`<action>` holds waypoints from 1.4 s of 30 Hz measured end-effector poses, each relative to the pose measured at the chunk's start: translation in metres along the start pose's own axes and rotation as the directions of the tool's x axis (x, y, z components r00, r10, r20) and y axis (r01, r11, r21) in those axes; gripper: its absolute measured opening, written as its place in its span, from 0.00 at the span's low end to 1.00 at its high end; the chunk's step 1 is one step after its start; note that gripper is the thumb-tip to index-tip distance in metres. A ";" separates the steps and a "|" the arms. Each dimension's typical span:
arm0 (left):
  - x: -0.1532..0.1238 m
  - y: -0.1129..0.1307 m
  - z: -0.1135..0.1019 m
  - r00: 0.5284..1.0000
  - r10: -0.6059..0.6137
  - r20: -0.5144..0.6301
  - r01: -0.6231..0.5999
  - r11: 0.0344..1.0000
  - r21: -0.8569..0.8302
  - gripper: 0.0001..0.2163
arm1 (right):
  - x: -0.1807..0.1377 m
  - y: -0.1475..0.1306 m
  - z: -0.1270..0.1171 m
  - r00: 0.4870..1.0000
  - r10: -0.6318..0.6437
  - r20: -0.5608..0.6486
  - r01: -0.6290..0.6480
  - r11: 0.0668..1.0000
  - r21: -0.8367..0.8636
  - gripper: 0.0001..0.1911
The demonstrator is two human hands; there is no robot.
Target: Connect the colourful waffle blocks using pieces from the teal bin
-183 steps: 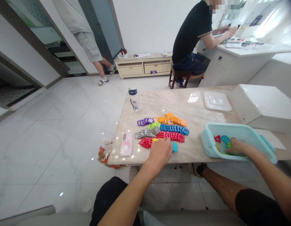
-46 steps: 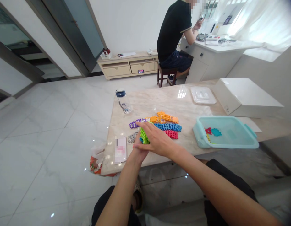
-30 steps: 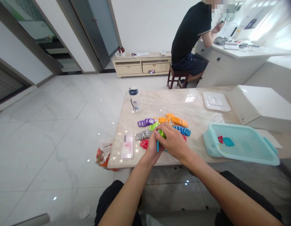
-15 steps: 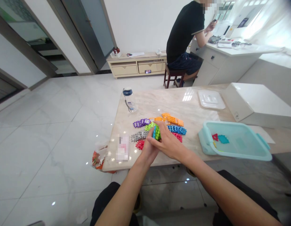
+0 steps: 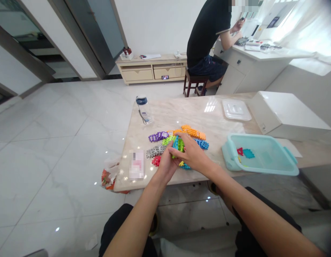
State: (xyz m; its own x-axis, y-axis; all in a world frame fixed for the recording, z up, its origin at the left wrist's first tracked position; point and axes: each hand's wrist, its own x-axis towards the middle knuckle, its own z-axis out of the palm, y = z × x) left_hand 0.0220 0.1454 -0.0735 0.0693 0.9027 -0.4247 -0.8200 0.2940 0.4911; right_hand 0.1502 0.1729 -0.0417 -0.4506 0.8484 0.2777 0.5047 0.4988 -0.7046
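Hard to see the grip itself: my right hand [image 5: 192, 153] lies over most of what I'm holding, and my left hand [image 5: 165, 165] comes in under it, so only the top of a small stack of green and blue tiles [image 5: 177, 144] pokes out between the fingers. Both hands are pressed together and closed around that stack, just above the near edge of the marble table [image 5: 165, 117]. The red row and part of the blue row [image 5: 201, 144] are hidden behind my hands; a yellow bit and a teal bit peek out below the right palm. Compared with half a second ago the stack sits a touch lower and nearer me, and the blue tile edge shows more clearly. Six seconds back the right hand was in the teal bin [image 5: 259, 155], which now holds only a red and a teal piece plus small scraps. Tiles are toothed plastic squares, laid in colour rows: purple row [image 5: 158, 136], orange row [image 5: 193, 132], grey row [image 5: 154, 152]. Tabletop is glossy, veined stone.
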 end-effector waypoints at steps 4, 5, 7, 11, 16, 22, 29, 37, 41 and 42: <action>0.002 0.007 -0.007 0.998 0.049 -0.040 -0.047 0.998 0.045 0.09 | -0.001 0.001 -0.006 0.994 -0.061 0.089 0.059 0.998 0.030 0.35; 0.002 0.008 -0.008 0.996 0.071 -0.054 -0.068 0.996 0.051 0.09 | -0.001 0.000 -0.007 0.992 -0.071 0.104 0.068 0.997 0.034 0.37; 0.004 0.009 -0.012 0.990 0.117 -0.077 -0.113 0.992 0.061 0.10 | -0.001 0.000 -0.007 0.989 -0.081 0.124 0.077 0.996 0.033 0.39; 0.007 0.011 -0.019 0.980 0.178 -0.091 -0.166 0.978 0.123 0.11 | 0.001 0.000 -0.005 0.990 -0.084 0.112 0.081 0.996 0.027 0.38; 0.005 0.018 -0.016 0.976 0.147 -0.163 -0.131 0.986 0.106 0.12 | 0.004 0.006 -0.001 0.989 -0.124 0.074 0.119 0.990 0.071 0.39; 0.004 0.020 -0.010 0.977 0.117 -0.178 -0.104 0.991 0.082 0.14 | 0.001 0.009 -0.003 0.987 -0.141 0.077 0.133 0.986 0.103 0.41; 0.011 0.012 -0.016 0.979 0.141 -0.146 -0.119 0.982 0.149 0.13 | -0.001 0.008 -0.017 0.981 -0.160 0.106 0.149 0.983 0.108 0.38; 0.014 0.009 -0.016 0.974 0.172 -0.149 -0.145 0.974 0.174 0.10 | -0.003 0.012 -0.026 0.981 -0.170 0.098 0.155 0.978 0.142 0.36; 0.009 0.019 -0.005 0.966 0.135 -0.218 -0.090 0.975 0.204 0.07 | -0.003 0.022 -0.055 0.997 -0.057 0.051 0.048 0.985 0.166 0.37; 0.008 0.021 -0.004 0.963 0.126 -0.238 -0.076 0.975 0.210 0.07 | -0.003 0.028 -0.066 0.999 -0.006 0.037 -0.001 0.984 0.176 0.37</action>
State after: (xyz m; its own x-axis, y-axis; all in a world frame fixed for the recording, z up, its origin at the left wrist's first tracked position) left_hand 0.0030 0.1580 -0.0692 -0.1724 0.8314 -0.5282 -0.6855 0.2838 0.6705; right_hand 0.2141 0.1960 -0.0188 -0.4803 0.8384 0.2576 0.3677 0.4591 -0.8087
